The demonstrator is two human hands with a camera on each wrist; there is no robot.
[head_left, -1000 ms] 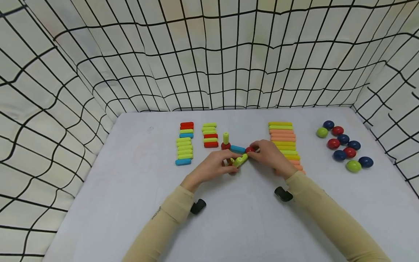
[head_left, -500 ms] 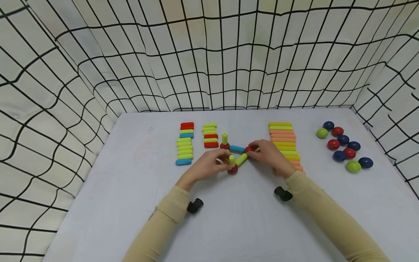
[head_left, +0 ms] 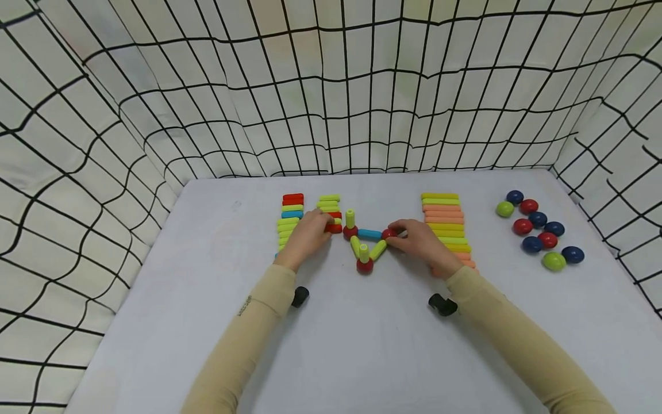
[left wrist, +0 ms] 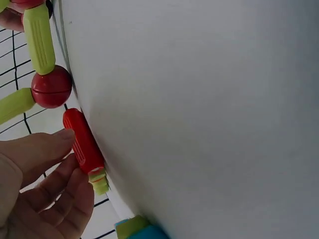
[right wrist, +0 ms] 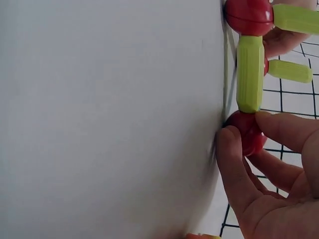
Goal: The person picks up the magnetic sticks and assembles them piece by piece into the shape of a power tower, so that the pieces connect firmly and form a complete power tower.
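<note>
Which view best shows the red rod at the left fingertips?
Left wrist: the red rod looks large, grooves visible. The head view shows it small, partly covered by the left hand; the right wrist view shows none.

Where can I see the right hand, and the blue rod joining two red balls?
Right hand [head_left: 420, 242]: head view, back of the hand.
Blue rod [head_left: 369, 234]: head view, middle of its length.

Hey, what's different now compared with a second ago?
The left hand has let go of the joined frame, moved left and away from the person, and now pinches a short red stick. The near green upright's top has shifted left.

The right hand still holds the right-hand red ball; the loose balls and long sticks lie as before.
</note>
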